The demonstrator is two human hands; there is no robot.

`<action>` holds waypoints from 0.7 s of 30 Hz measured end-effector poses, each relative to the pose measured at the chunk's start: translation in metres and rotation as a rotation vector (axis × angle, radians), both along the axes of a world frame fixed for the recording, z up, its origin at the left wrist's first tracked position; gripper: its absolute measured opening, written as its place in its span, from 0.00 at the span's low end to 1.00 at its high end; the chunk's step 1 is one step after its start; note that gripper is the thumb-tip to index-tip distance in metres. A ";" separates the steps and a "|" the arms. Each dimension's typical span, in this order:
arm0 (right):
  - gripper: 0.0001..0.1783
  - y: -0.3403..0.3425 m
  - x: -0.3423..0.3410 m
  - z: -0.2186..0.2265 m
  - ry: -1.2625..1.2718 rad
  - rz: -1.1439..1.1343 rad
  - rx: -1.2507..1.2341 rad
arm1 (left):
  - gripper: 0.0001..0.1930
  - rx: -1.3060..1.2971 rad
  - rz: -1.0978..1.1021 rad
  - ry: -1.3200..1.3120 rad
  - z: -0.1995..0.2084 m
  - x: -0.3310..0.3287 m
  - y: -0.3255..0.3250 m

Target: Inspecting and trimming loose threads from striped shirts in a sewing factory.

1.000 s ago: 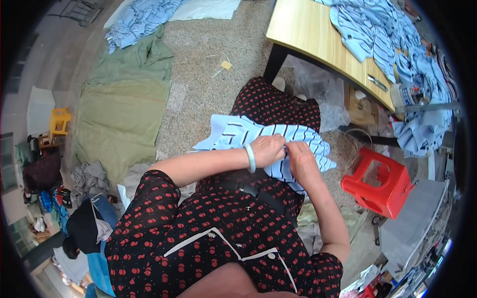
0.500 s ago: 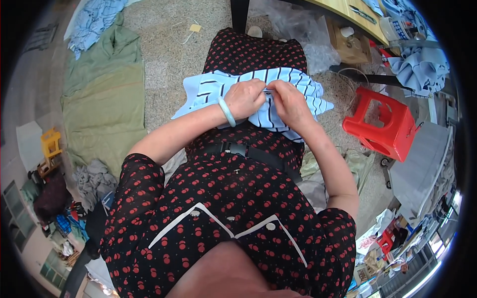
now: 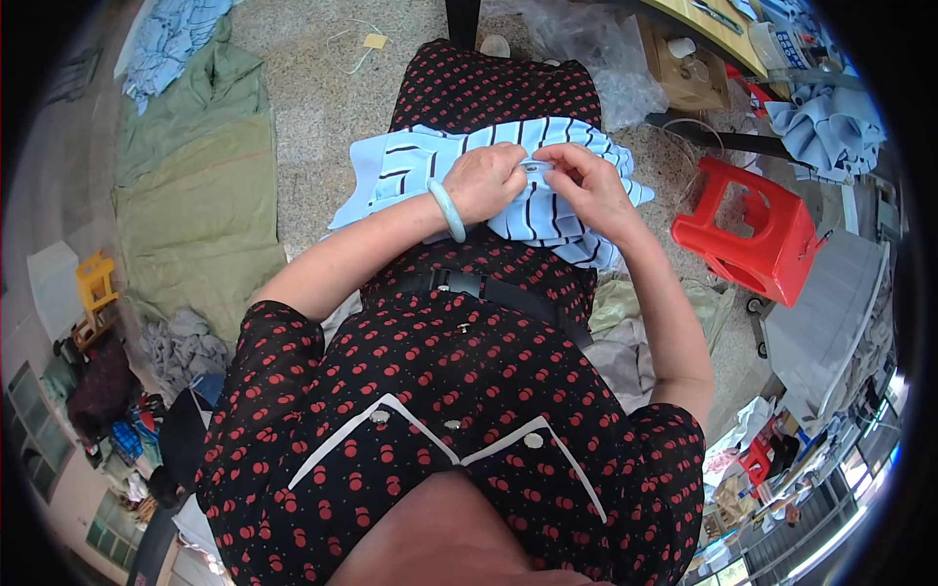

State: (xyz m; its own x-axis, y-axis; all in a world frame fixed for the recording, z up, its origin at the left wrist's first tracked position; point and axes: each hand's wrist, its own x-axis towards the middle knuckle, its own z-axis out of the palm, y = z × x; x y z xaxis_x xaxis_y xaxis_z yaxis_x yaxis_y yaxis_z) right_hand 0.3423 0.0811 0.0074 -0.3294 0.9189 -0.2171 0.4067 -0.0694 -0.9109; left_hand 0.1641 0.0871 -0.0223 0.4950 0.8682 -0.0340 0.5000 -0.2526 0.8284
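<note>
Across my lap lies a light blue shirt-like garment (image 3: 562, 227) with dark stripes, partly bunched at its right end. My left hand (image 3: 482, 183), with a pale bangle at the wrist, is closed on the cloth near its middle. Just to the right, my right hand (image 3: 598, 200) has its thumb and index finger spread apart over the garment, with nothing visible between them. A small dark mark, perhaps a button or buttonhole, shows on a pale strip of cloth between the two hands. The left fingertips are mostly hidden from view.
A red plastic stool (image 3: 747, 231) stands at my right. A wooden-topped table (image 3: 718, 29) is at the far right, with a cardboard box (image 3: 684, 78) and clear plastic sheeting (image 3: 611, 68) below it. Green cloth (image 3: 200, 195) covers floor at the left.
The right thumb and index finger have parted from their pinch, and the right hand has shifted slightly to the right. My left hand keeps its hold on the cloth.
</note>
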 end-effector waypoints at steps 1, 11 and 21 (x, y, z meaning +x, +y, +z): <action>0.12 0.002 0.000 0.004 -0.005 0.034 -0.016 | 0.06 0.061 -0.011 0.038 0.002 -0.001 0.000; 0.13 0.013 0.000 0.016 -0.183 0.170 -0.104 | 0.08 0.067 -0.014 0.041 0.004 -0.002 -0.005; 0.13 0.002 0.000 0.011 -0.109 0.146 -0.189 | 0.14 -0.504 -0.100 -0.115 0.010 -0.010 0.001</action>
State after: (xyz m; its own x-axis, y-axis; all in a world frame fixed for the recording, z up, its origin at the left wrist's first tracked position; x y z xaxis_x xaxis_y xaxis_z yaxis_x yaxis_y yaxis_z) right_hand 0.3420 0.0835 0.0182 -0.4211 0.8032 -0.4213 0.5195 -0.1671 -0.8379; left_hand 0.1540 0.0885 -0.0126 0.5995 0.7068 -0.3756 0.3923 0.1496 0.9076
